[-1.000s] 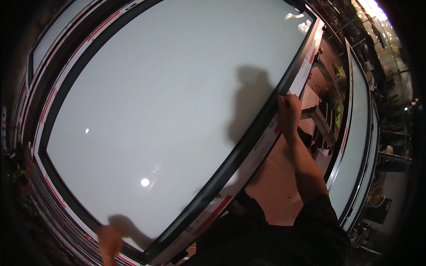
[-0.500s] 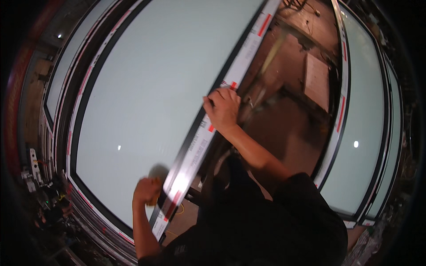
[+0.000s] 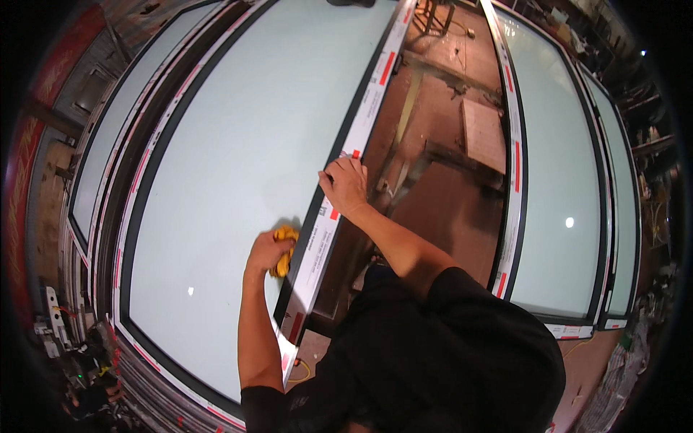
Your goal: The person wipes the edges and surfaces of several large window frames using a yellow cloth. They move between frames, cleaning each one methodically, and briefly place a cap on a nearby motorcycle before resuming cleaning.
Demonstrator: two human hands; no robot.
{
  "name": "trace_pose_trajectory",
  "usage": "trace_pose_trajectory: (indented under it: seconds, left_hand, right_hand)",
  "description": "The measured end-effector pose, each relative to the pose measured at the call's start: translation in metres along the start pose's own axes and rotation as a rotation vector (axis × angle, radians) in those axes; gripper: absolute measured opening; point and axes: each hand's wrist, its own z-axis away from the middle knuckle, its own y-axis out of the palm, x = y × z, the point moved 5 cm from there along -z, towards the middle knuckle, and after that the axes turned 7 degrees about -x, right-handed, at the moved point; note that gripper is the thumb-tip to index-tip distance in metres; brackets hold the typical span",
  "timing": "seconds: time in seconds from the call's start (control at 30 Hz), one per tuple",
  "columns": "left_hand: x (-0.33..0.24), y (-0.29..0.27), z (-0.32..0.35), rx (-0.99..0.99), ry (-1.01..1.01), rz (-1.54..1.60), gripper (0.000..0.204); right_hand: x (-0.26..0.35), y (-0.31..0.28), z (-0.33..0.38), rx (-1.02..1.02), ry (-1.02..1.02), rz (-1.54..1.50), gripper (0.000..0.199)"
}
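A large pale glass pane (image 3: 216, 159) lies in front of me, set in a frame. The frame's near-right rail (image 3: 317, 249) has a black inner edge and white film with red marks. My left hand (image 3: 267, 252) is closed round a bunched yellow cloth (image 3: 284, 251), down on the glass beside the black edge. Farther along the same rail, my right hand (image 3: 345, 184) grips across it. Its fingers are bent over the white film and its thumb is toward the glass side. The bunched cloth hides the left fingertips.
To the right, past a gap with a brown floor (image 3: 447, 209), another framed pane (image 3: 556, 173) lies. A flat board (image 3: 484, 136) rests across dark bars in the gap. More frames are stacked at the left, with tools and a metal fitting (image 3: 54, 310) at lower left.
My left hand and the yellow cloth have moved away from me along the pane's edge. The right hand keeps its hold on the rail. The whole view has shifted.
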Motion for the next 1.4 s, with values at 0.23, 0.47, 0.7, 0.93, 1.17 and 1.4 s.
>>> trace_pose_trajectory:
  seconds: [0.23,0.47,0.7,0.93,1.17,1.4]
  left_hand:
    - [0.039,-0.009,0.049,-0.078,-0.059,-0.118,0.032]
    - [0.036,0.0,0.052,-0.192,-0.039,-0.078,0.028]
    - [0.003,0.012,0.012,-0.235,-0.048,-0.176,0.029]
    - [-0.111,0.039,-0.122,-0.231,0.15,-0.166,0.025]
    - [-0.24,0.081,-0.293,-0.206,0.211,-0.184,0.019]
    - [-0.344,0.111,-0.417,-0.245,0.342,-0.241,0.018]
  right_hand:
    - [-0.002,0.005,0.0,0.068,-0.016,0.047,0.013]
    - [-0.001,0.004,0.0,0.106,-0.018,0.001,0.012]
    - [0.007,-0.006,-0.018,0.272,-0.103,-0.175,0.019]
    - [-0.152,0.021,-0.139,0.308,0.236,-0.531,0.018]
    - [-0.448,-0.002,-0.356,0.217,-0.249,0.651,0.03]
    - [-0.5,0.001,-0.352,0.357,0.296,0.513,0.049]
